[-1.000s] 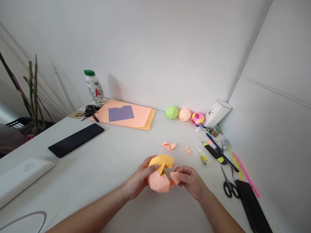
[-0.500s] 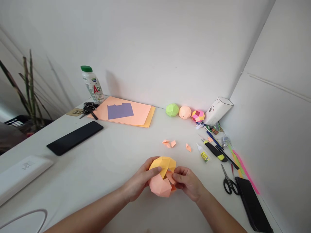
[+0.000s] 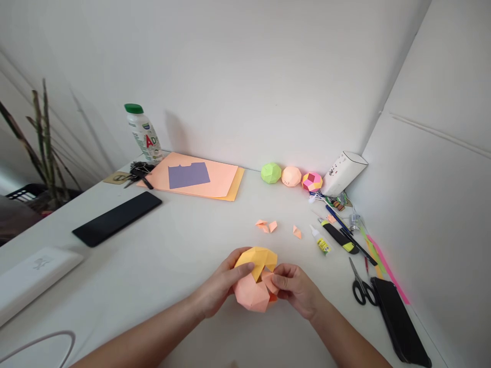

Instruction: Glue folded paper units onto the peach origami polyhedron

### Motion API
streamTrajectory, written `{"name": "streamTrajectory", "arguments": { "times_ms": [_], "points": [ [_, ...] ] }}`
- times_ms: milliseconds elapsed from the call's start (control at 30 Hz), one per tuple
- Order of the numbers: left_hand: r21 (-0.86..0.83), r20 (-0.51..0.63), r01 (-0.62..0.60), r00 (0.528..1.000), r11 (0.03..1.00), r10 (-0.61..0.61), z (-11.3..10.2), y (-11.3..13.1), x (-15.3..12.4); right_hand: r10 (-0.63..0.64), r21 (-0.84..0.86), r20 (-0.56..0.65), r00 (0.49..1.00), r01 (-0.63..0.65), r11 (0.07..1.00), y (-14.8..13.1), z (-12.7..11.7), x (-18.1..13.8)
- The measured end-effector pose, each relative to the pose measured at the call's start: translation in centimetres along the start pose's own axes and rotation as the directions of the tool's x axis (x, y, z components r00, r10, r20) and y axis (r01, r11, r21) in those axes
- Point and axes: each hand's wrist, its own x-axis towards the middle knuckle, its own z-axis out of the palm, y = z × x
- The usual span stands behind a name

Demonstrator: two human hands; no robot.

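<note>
Held above the table is a faceted paper ball (image 3: pixel 251 295), yellow at the top and salmon pink below, with a gap on its right side. My left hand (image 3: pixel 226 278) wraps its left side, the thumb lying across the front. The fingers behind the ball are hidden. At the gap, my right hand (image 3: pixel 289 283) pinches a folded salmon paper flap (image 3: pixel 268 278) between thumb and fingers. I cannot tell whether that flap is joined to the ball. Beyond the hands lie several small folded paper pieces (image 3: pixel 266 226) and a glue bottle (image 3: pixel 321 241).
Scissors (image 3: pixel 360 289), a black pouch (image 3: pixel 401 322) and a cutter knife (image 3: pixel 339 236) lie to the right. Three paper balls (image 3: pixel 291 176) stand along the wall beside a white carton (image 3: pixel 343 174). On the left are coloured sheets (image 3: pixel 215 186), a bottle (image 3: pixel 144 135) and a black slab (image 3: pixel 117 219).
Almost nothing differs. The view has shifted very slightly, and both hands keep the same hold on the paper ball and its flap.
</note>
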Motion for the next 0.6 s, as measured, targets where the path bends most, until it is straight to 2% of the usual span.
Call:
{"name": "streamTrajectory", "arguments": {
  "times_ms": [133, 333, 600],
  "points": [
    [0.051, -0.025, -0.044, 0.999, 0.998, 0.045, 0.0, 0.0, 0.0, 0.018, 0.021, 0.013, 1.000, -0.018, 1.000, 0.0, 0.1, -0.2],
    [0.213, -0.105, -0.109, 0.986, 0.971, 0.133, -0.1, -0.5, 0.1, 0.071, 0.082, -0.024, 0.997, -0.069, 0.994, 0.0, 0.8, -0.6],
    [0.258, -0.150, -0.127, 0.974, 0.958, 0.169, -0.2, -1.2, 0.2, 0.006, 0.183, -0.026, 1.000, -0.001, 0.983, 0.9, 1.4, -0.5]
  ]
}}
